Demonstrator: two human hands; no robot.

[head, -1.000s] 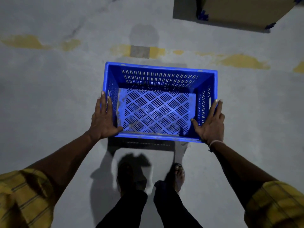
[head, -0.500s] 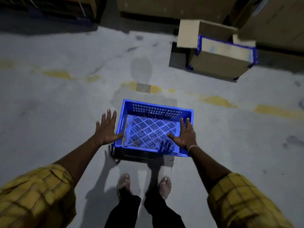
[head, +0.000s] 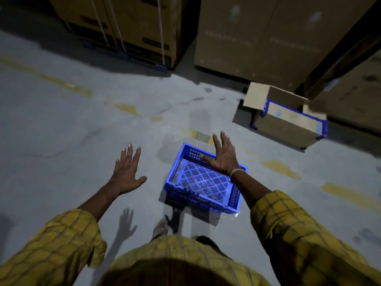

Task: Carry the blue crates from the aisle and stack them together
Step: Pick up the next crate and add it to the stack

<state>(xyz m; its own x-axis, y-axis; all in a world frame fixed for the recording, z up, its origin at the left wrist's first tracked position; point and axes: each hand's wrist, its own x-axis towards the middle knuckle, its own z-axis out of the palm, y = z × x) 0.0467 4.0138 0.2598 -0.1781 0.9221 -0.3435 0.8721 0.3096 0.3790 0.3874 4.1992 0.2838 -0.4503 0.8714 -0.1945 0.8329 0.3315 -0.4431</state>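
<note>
A blue slotted crate (head: 203, 200) sits empty on the grey concrete floor, just ahead of my feet. My left hand (head: 126, 172) hovers to the left of it with fingers spread, apart from the crate and holding nothing. My right hand (head: 223, 156) is raised over the crate's far right part, fingers straight and spread, also holding nothing. Both hands are lifted clear of the crate's rim.
An open cardboard box with blue corner tape (head: 288, 118) lies on the floor at the right. Tall cardboard cartons (head: 257, 38) and strapped cartons (head: 132, 27) line the back. Worn yellow floor marks (head: 280, 169) cross the floor. One of my feet (head: 160, 227) shows below the crate.
Both hands let go of the crate's sides and rose away from it. The view lifted and turned, so the crate now lies lower right and the cartons at the back have come into view.
</note>
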